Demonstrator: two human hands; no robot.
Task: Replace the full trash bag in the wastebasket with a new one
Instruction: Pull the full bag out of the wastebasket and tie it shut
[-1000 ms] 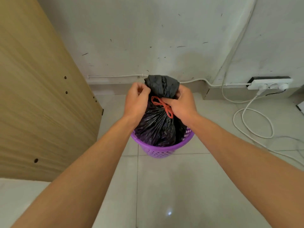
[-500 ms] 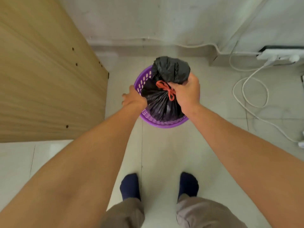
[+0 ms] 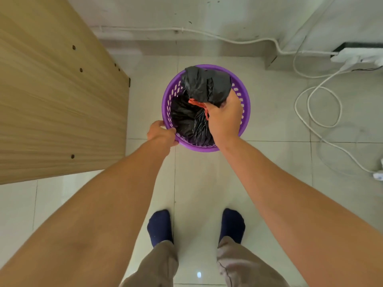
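A purple perforated wastebasket [image 3: 244, 94] stands on the tiled floor, seen from above. Inside it is a full black trash bag [image 3: 205, 85], tied at the neck with an orange drawstring [image 3: 196, 103]. My right hand [image 3: 224, 117] is closed around the bag's neck just below the knot, with the bunched top sticking out above my fingers. My left hand [image 3: 162, 133] grips the basket's near left rim. The bag's lower part is hidden inside the basket.
A wooden furniture panel [image 3: 56, 100] stands close on the left. White cables [image 3: 317, 104] loop over the floor at right, leading to a power strip [image 3: 356, 56] by the wall. My feet in dark socks [image 3: 160, 226] stand just in front of the basket.
My left hand has let go of the bag top and gone down to the basket's rim. The view has tilted down, so the basket is seen from above. My right hand still holds the bag neck.
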